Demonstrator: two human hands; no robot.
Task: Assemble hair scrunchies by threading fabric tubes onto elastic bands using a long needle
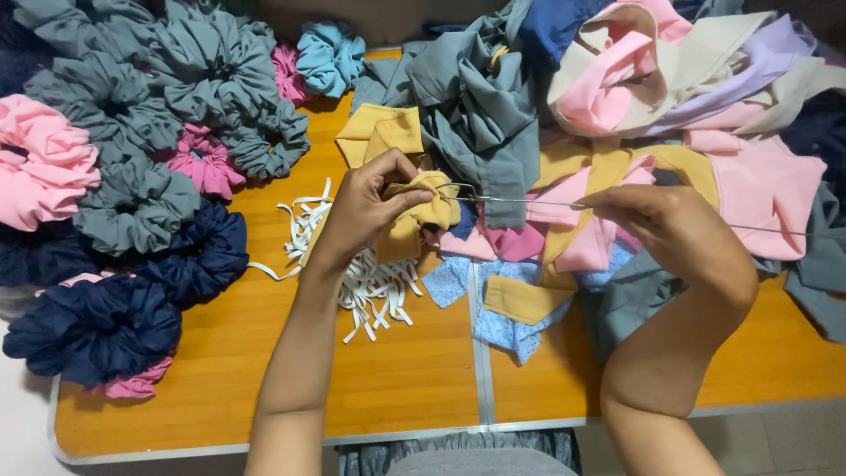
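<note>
A mustard-yellow fabric tube (421, 216), bunched into soft folds, sits pinched in a person's left hand (357, 211) above the middle of a wooden folding table (414, 379). At far left lie heaps of finished scrunchies (132, 176) in grey, pink, navy and light blue. Just under the left hand rests a loose tangle of white elastic strips (370, 286). The left thumb and fingers are pressed together on the gathered cloth. To the right, the right hand (661, 225) closes its fingertips on a long thin metal rod (529, 202), whose looped end meets the yellow fabric. Behind and beyond it spreads a pile of cut fabric pieces (705, 97) in pink, grey, lilac, cream and blue. The tube looks light, limp and easily crumpled; by the look of it, a firm pinch at the bunched end nearest the rod's loop is the surest hold.
</note>
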